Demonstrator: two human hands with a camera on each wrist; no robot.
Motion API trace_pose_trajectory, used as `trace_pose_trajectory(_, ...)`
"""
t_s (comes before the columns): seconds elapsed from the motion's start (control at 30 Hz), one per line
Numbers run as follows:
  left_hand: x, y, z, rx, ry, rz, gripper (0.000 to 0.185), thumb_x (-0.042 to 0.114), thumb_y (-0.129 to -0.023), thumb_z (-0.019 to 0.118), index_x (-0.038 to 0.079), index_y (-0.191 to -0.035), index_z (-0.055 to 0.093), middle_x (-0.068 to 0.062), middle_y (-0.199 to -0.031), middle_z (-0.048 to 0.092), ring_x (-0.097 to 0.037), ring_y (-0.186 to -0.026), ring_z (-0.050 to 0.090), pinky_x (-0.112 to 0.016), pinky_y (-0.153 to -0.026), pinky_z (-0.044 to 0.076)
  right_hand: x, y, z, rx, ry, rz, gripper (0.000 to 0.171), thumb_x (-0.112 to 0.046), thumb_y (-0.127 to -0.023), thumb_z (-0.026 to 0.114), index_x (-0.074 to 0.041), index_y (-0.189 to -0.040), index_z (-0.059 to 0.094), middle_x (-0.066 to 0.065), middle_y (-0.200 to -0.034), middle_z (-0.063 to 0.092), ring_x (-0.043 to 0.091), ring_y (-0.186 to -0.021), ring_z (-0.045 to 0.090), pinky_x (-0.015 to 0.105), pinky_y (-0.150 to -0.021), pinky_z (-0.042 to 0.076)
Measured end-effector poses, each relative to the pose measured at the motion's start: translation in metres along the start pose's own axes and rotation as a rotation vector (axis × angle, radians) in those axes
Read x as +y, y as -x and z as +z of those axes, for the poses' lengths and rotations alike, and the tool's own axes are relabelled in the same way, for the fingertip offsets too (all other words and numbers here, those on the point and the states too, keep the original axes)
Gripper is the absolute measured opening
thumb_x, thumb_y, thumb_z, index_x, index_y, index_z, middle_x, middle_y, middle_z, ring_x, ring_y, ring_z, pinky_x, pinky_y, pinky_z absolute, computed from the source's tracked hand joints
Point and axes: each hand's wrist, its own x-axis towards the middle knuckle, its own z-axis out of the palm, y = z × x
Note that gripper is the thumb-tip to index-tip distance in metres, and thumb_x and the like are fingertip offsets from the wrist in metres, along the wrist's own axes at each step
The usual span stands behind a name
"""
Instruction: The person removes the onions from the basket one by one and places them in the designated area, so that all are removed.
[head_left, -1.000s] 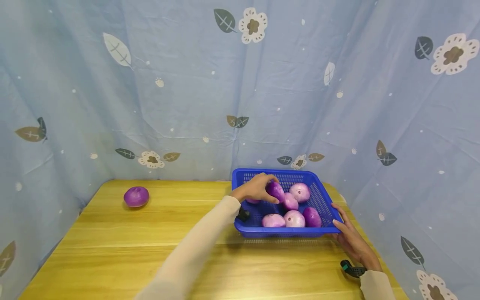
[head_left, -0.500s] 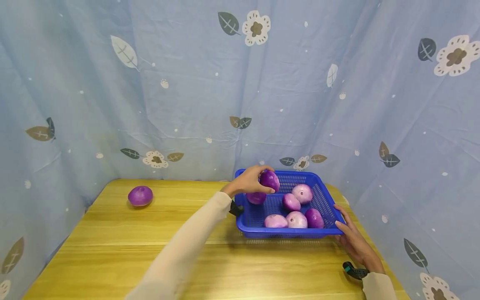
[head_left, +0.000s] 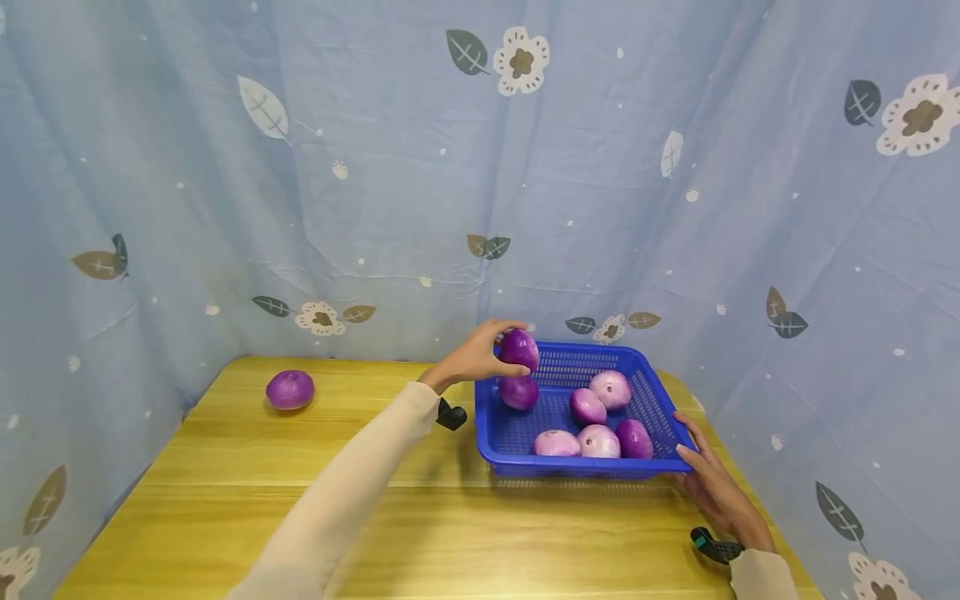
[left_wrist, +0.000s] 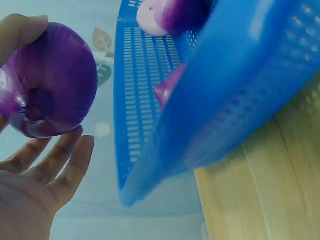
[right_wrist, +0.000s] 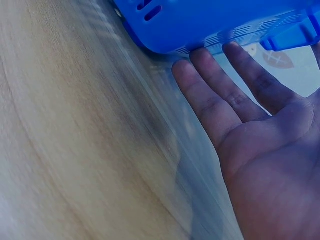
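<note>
From my remote screen I judge the step in hand to be lifting out: the left hand [head_left: 478, 356] pinches a glossy, deep-purple round onion [head_left: 520, 351] between thumb and fingers, raised at the left back corner of the blue, rectangular, perforated plastic basket [head_left: 570, 465] (whether it is fully past the rim, I can't tell). The right hand [head_left: 716, 489] touches the basket's right front corner, fingers nearly straight, not wrapped round it. The next move, I'd say, calls for a rim-clearing carry leftward, towards the lone squat purple onion [head_left: 290, 390] near the back left corner of the yellow wood-grain desk [head_left: 187, 500]. A second ago the held onion was nearer the basket's middle; the round purple onion below [head_left: 518, 395] now shows far more.
</note>
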Motion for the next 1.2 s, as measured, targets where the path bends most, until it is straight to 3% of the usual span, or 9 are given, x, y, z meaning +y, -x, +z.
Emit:
trace_pose_trajectory(0.27,-0.008,0.023,-0.027,0.052,0.051,-0.002,0.077,0.028,-0.081,0.088,0.011,-0.147,0.052,-0.016,-0.138,0.052,-0.033,-0.12,0.055,-0.035,-0.087,0.058,-0.001,0.0,0.002,-0.005,-0.014,0.009,0.062,-0.028,-0.113,0.038,-0.043,-0.163,0.004,0.024,-0.164,-0.009,0.01,-0.117,0.056,0.032,-0.097,0.053)
trace_pose_trajectory(0.47,-0.022,0.043,-0.043,0.078,0.031,-0.018,0.077,0.025,-0.081,0.09,0.01,-0.146,0.052,-0.014,-0.136,0.053,-0.032,-0.117,0.055,-0.035,-0.084,0.057,0.0,0.001,0.001,0.009,-0.006,0.018,0.061,-0.029,-0.113,0.038,-0.044,-0.162,0.006,0.024,-0.164,-0.008,0.011,-0.117,0.055,0.033,-0.096,0.053)
trace_pose_trajectory(0.87,-0.055,0.089,-0.076,0.13,-0.003,-0.122,0.081,0.024,-0.08,0.09,0.005,-0.147,0.048,-0.016,-0.137,0.052,-0.034,-0.118,0.053,-0.042,-0.087,0.058,0.001,0.0,0.002,-0.004,-0.039,0.017,0.061,-0.028,-0.113,0.038,-0.048,-0.161,0.006,0.024,-0.163,-0.01,0.012,-0.116,0.055,0.034,-0.097,0.054)
trace_pose_trajectory(1.2,-0.087,0.122,-0.097,0.118,-0.046,-0.214,0.077,0.021,-0.079,0.091,-0.001,-0.138,0.047,-0.024,-0.132,0.055,-0.04,-0.117,0.056,-0.05,-0.094,0.055,0.0,0.001,0.004,0.014,-0.039,0.022,0.062,-0.028,-0.113,0.038,-0.045,-0.162,0.005,0.023,-0.163,-0.009,0.012,-0.115,0.056,0.033,-0.095,0.054)
